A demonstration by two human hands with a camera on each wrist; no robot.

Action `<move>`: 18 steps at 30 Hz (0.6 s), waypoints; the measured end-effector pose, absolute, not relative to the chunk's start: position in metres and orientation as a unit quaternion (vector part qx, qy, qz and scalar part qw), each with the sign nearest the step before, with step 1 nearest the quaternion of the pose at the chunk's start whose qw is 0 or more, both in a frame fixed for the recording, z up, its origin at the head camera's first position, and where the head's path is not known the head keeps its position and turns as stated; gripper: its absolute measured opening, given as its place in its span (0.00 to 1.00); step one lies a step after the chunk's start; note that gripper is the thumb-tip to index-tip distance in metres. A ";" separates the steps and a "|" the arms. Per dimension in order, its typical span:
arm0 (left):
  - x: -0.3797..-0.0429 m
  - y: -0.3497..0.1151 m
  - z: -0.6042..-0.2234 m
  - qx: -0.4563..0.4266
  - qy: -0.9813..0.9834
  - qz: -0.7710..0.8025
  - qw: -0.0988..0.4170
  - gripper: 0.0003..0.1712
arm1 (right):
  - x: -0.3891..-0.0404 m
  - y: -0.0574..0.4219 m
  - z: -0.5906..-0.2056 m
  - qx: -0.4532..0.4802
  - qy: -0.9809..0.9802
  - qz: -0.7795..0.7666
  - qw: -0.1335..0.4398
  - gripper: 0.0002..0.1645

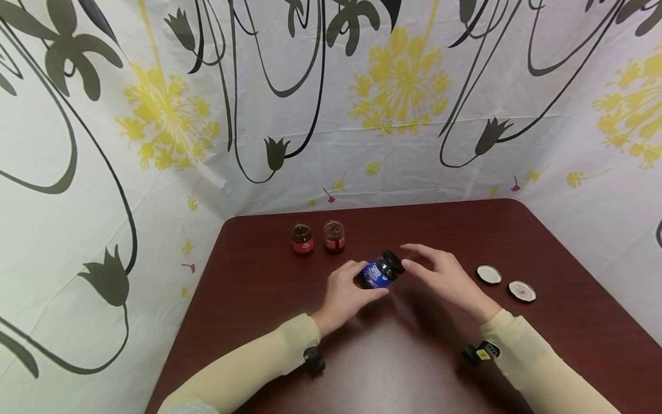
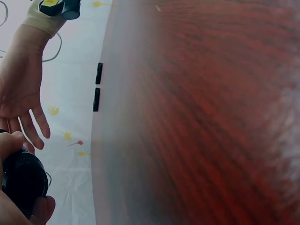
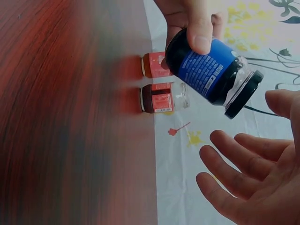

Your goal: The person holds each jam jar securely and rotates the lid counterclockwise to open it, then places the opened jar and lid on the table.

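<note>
My left hand (image 1: 347, 292) grips a dark glass jar (image 1: 376, 275) with a blue label, its fingers and thumb around the body. The jar is tilted, with its black lid (image 1: 393, 261) pointing up toward the right. Close to that lid, my right hand (image 1: 439, 276) has its fingers spread, and in the right wrist view a gap shows between the fingers and the lid (image 3: 243, 94). The left wrist view shows the dark jar base (image 2: 26, 180) between the left thumb and fingers.
Two lidless jars with red labels, one jar (image 1: 302, 239) beside another jar (image 1: 334, 236), stand at the back of the dark red table (image 1: 269, 287). Two loose lids, one lid (image 1: 488, 274) and another lid (image 1: 522, 291), lie on the right. Patterned white cloth (image 1: 331, 115) hangs behind.
</note>
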State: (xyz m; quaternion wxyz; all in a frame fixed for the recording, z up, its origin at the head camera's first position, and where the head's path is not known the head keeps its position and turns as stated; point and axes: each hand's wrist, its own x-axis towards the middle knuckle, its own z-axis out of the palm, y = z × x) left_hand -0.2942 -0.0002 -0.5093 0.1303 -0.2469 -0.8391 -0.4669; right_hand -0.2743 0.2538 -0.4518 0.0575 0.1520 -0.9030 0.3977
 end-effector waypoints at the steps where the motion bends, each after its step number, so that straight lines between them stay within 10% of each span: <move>1: -0.294 0.000 -0.510 -0.246 -0.840 -0.467 0.129 0.38 | -0.274 0.253 -0.452 0.152 -0.902 0.400 0.057 0.27; 18: -0.287 -0.003 -0.514 -0.250 -0.839 -0.459 0.148 0.34 | -0.276 0.243 -0.454 0.168 -0.888 0.428 0.030 0.28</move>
